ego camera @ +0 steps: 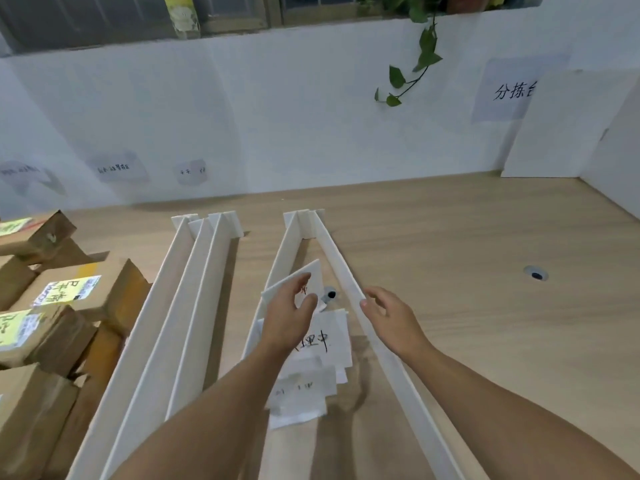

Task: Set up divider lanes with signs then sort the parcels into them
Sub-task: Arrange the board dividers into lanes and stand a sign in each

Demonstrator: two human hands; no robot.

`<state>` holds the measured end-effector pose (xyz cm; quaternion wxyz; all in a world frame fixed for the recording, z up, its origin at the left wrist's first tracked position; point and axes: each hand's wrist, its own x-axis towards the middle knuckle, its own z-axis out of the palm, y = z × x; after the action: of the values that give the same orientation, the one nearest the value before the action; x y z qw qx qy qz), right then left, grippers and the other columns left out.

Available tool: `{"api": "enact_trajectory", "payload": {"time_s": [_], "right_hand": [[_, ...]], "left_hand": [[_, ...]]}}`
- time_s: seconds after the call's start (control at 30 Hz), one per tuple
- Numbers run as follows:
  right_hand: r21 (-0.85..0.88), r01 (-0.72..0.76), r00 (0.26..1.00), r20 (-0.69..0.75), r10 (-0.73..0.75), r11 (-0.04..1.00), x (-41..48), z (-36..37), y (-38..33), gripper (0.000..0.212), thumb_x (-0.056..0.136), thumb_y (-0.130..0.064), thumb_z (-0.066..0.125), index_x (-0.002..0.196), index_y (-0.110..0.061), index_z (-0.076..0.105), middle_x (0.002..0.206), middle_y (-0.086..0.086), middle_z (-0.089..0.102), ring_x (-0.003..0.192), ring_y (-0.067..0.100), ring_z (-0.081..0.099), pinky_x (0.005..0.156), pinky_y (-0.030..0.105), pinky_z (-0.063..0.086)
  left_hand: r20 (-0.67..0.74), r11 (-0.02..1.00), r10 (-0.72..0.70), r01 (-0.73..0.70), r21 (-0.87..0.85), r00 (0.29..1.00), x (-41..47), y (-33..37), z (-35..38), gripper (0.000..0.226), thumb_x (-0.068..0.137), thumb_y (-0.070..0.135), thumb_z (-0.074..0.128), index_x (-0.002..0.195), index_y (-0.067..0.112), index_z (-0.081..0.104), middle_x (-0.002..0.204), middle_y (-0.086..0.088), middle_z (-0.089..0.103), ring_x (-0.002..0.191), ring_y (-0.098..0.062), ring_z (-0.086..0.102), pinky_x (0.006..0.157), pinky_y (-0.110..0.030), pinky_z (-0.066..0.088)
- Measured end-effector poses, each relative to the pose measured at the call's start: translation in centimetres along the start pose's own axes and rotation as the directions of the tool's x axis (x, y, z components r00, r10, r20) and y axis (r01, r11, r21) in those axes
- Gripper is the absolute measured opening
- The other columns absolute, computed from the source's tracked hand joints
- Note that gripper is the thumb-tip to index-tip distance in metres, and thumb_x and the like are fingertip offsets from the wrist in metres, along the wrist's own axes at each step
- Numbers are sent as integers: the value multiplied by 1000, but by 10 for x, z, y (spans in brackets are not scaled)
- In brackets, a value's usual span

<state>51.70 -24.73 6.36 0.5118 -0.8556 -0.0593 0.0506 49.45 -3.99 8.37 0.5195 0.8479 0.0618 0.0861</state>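
Several long white divider boards stand on edge on the wooden table: a left group (180, 306) and a right pair (346, 282). Between the right pair lies a loose stack of white sign cards (329, 337) with black handwriting. My left hand (287, 323) pinches one white sign card (304, 277) and holds it tilted above the stack. My right hand (391, 317) hovers with relaxed fingers, fingertips at the top edge of the rightmost divider. Brown parcels (69, 292) with yellow and white labels are piled at the left.
The white wall behind carries paper signs (117, 168) and a larger sign (512, 91) at the right. A white board (561, 126) leans in the right corner. A cable hole (536, 274) sits in the bare wooden table (467, 237) on the right. A vine (415, 64) hangs down.
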Motion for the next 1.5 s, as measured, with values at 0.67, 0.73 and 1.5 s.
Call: {"api": "enact_trajectory", "payload": {"time_s": [0.67,0.73,1.5], "right_hand": [[-330,96,995,33,-90,939,344,93,-15,44,98,-33,52,140,-20,54,145,2,49,133,25,46,109,41,40],[-388,100,995,37,-93,916,372,99,-10,45,98,-32,52,142,-21,52,148,1,45,136,26,42,109,45,39],[-672,152,984,174,-46,725,419,117,11,30,102,-26,47,132,-24,50,132,-2,52,120,29,45,88,42,43]], "left_hand": [[-8,942,7,-4,336,1000,321,-94,2,48,97,19,58,143,14,51,144,-6,51,134,-20,47,102,-17,26],[0,933,11,-10,361,1000,347,-105,7,48,97,18,58,144,13,51,145,-6,51,135,-21,46,105,-20,27],[-15,873,-27,31,487,1000,422,-136,34,37,101,19,47,133,13,64,129,-14,60,117,-30,57,97,-28,38]]}}
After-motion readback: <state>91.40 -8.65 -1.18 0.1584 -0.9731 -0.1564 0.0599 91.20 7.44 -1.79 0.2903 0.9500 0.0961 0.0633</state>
